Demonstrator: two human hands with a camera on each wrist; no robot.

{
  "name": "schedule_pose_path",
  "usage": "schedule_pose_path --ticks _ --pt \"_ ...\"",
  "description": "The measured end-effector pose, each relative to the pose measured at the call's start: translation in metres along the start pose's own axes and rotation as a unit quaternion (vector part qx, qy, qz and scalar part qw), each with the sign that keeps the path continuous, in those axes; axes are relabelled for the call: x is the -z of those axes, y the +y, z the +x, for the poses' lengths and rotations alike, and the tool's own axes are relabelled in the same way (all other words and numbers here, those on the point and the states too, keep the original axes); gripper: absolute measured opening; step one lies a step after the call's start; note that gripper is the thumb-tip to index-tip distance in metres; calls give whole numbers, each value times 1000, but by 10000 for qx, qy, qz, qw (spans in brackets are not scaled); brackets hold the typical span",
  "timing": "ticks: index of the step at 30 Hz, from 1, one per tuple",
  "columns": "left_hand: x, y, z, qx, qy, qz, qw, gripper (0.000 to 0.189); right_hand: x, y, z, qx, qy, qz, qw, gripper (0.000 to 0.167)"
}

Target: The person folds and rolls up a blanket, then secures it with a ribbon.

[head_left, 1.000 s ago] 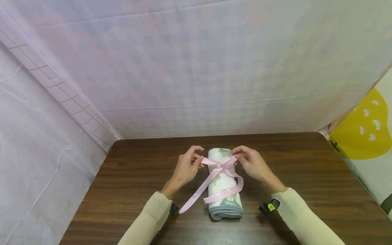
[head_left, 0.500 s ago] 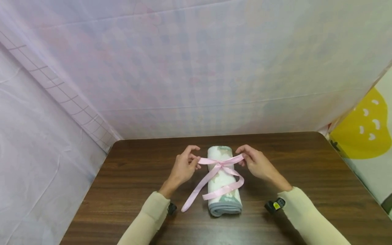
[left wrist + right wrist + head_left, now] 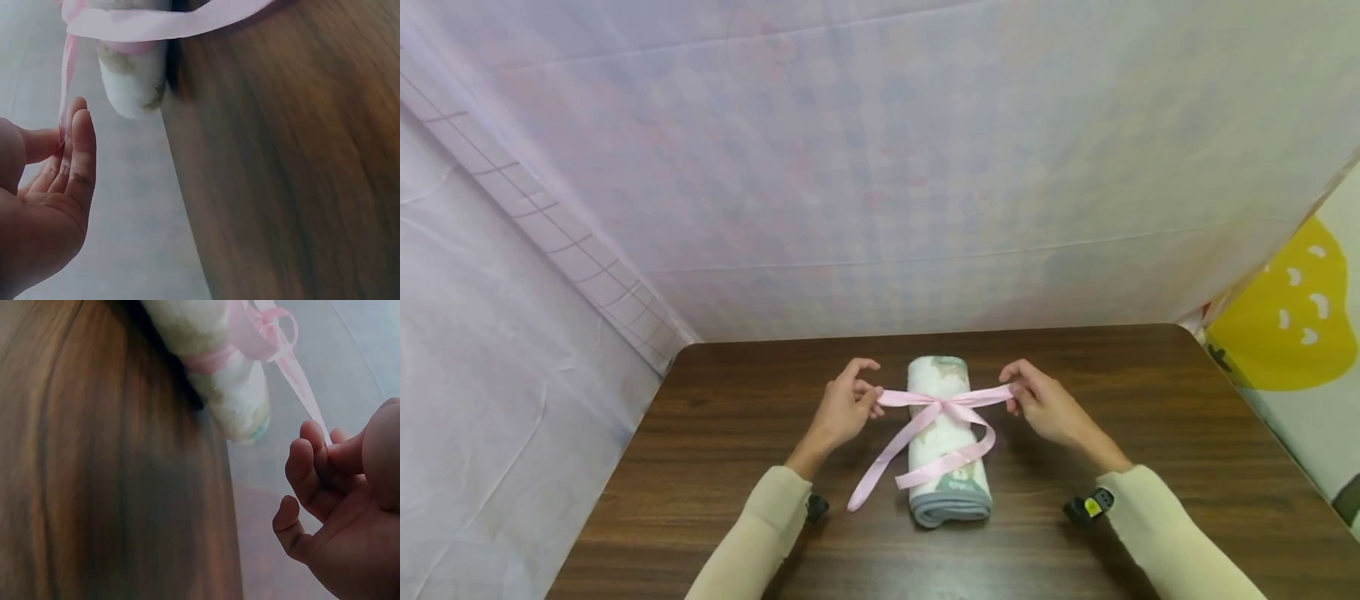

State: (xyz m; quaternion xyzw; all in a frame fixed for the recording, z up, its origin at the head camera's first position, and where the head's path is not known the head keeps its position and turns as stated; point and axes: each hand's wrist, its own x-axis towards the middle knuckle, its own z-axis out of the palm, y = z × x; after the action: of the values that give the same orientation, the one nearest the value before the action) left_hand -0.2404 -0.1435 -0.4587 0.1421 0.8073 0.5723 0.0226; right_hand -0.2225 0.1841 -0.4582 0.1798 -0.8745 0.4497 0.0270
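Note:
A rolled towel (image 3: 937,454), white with green and brown patches and a grey-blue edge, lies lengthwise on the table. Round its middle runs a pink ribbon (image 3: 955,461), knotted on top with two loops and two loose tails. My left hand (image 3: 844,408) pinches the left loop between thumb and fingers. On the other side my right hand (image 3: 1047,407) pinches the right loop, also seen taut in the right wrist view, where the ribbon (image 3: 299,384) runs down to the fingertips. One tail hangs to the lower left; the other curls across the towel.
The dark wooden table (image 3: 715,467) reaches back to a pale patterned curtain (image 3: 880,167). White sheeting (image 3: 490,375) hangs at the left, and a panel with a yellow fruit print (image 3: 1292,317) stands at the right.
My hands have moved apart, left hand leftward and right hand rightward, drawing the two loops out longer and straighter. The towel has shifted slightly away from me.

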Motion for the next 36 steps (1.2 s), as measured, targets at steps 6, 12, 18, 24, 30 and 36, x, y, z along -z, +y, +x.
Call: schedule_pose_path --ticks 6,12,18,24,30,36 --pt "5 -13 3 357 -8 -52 9993 35 3 13 -9 -2 3 31 10000 13" --pt "5 -23 3 609 -95 -72 9981 38 -1 24 -14 27 -195 -80 9998 14" --pt "3 -23 5 535 7 -326 9980 37 -4 30 -12 -4 -150 101 9998 11" --pt "0 -25 8 596 207 -812 9947 38 -2 30 -7 -532 -59 578 9969 18" --pt "0 -27 11 681 281 -1038 9919 37 -3 31 -6 -728 154 836 9937 21" --pt "9 -28 5 664 183 -684 9953 34 1 32 -7 -770 221 1040 9913 25"
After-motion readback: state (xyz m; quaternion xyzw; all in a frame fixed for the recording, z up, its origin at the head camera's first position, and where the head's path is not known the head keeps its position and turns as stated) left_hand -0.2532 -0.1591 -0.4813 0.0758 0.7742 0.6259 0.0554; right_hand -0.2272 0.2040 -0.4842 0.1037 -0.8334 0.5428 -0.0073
